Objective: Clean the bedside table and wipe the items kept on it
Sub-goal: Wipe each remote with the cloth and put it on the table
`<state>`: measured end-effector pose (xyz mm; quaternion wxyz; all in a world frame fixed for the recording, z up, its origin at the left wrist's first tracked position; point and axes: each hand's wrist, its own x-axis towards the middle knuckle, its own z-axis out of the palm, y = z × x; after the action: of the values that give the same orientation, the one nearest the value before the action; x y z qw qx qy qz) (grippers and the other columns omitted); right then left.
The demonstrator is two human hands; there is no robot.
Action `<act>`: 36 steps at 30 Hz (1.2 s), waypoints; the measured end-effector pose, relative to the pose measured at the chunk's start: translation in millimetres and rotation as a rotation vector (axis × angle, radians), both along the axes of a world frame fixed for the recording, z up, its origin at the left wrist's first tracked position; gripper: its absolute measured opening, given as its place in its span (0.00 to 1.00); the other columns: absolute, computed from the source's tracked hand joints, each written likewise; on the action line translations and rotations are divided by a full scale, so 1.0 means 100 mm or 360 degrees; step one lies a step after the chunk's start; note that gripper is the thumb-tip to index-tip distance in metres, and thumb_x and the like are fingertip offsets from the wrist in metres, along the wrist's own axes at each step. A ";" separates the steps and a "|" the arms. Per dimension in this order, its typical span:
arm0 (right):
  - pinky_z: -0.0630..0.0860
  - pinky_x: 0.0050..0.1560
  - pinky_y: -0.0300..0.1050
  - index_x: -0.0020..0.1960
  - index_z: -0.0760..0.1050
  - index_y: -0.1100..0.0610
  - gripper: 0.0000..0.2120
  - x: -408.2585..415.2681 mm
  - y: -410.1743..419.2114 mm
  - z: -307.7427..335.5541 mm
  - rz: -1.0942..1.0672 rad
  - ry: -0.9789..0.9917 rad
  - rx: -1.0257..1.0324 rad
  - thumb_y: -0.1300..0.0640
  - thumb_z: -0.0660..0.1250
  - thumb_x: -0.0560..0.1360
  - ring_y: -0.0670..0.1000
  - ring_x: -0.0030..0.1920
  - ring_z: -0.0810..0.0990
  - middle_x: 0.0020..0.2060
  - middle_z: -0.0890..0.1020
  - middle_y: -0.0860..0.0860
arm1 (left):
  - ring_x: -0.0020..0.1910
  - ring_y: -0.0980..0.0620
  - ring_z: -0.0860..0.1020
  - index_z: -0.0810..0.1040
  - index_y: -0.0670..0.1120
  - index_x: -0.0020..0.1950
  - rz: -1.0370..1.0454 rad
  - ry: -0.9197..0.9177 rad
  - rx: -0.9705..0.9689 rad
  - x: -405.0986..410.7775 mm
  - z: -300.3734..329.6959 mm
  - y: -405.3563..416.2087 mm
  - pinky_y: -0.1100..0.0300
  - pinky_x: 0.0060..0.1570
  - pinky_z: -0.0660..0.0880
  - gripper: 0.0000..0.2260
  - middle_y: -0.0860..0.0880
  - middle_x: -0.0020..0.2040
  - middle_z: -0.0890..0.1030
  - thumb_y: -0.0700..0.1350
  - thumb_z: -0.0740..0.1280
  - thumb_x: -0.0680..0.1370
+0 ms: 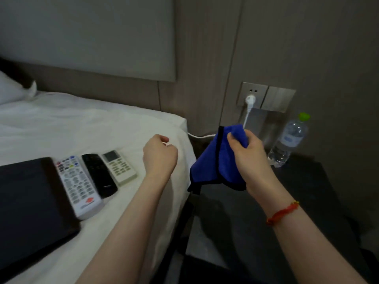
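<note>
My right hand [246,152] grips a blue cloth with black edging [213,162], held in the air above the dark bedside table [307,191]. A clear water bottle with a green cap [289,140] stands at the table's back, beside the wall. My left hand [161,152] hovers over the bed's edge with fingers curled and holds nothing. On the white bed [82,119] lie a white remote with coloured buttons [79,185], a black remote [99,175] and a small white remote with a screen [119,167], side by side.
A dark tablet [30,206] lies on the bed left of the remotes. A white plug [250,99] sits in the wall socket, its cable running down behind the bed. Switch plates [277,99] are on the wall beside it. A pillow [12,91] is at far left.
</note>
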<state>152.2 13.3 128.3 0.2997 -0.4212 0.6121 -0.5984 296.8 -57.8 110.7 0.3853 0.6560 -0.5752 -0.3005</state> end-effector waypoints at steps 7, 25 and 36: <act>0.75 0.44 0.43 0.42 0.72 0.45 0.06 0.34 -0.17 -0.05 0.0041 0.0008 0.0013 0.52 0.60 0.77 0.47 0.44 0.78 0.41 0.79 0.45 | 0.64 0.35 0.67 0.67 0.31 0.65 0.0192 -0.0883 0.0336 0.55 -0.19 -0.27 0.50 0.62 0.67 0.18 0.31 0.65 0.67 0.39 0.59 0.78; 0.77 0.44 0.49 0.43 0.77 0.52 0.17 0.36 -0.07 -0.02 0.0158 -0.0341 0.0346 0.38 0.61 0.72 0.52 0.40 0.82 0.40 0.83 0.55 | 0.34 0.49 0.81 0.76 0.36 0.44 -0.0040 0.0523 0.0487 0.62 -0.01 -0.11 0.58 0.35 0.79 0.14 0.41 0.38 0.81 0.35 0.76 0.63; 0.68 0.64 0.57 0.66 0.69 0.57 0.26 0.01 0.54 0.13 0.0848 -0.1572 0.0074 0.42 0.52 0.76 0.59 0.63 0.74 0.62 0.75 0.61 | 0.38 0.66 0.78 0.66 0.45 0.72 -0.0579 0.0735 0.0132 -0.09 0.17 0.60 0.72 0.36 0.77 0.38 0.61 0.39 0.76 0.36 0.76 0.64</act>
<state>153.1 67.0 141.1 0.7008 -0.2242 0.2846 -0.6145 288.2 2.2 127.7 0.4186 0.4717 -0.5678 -0.5291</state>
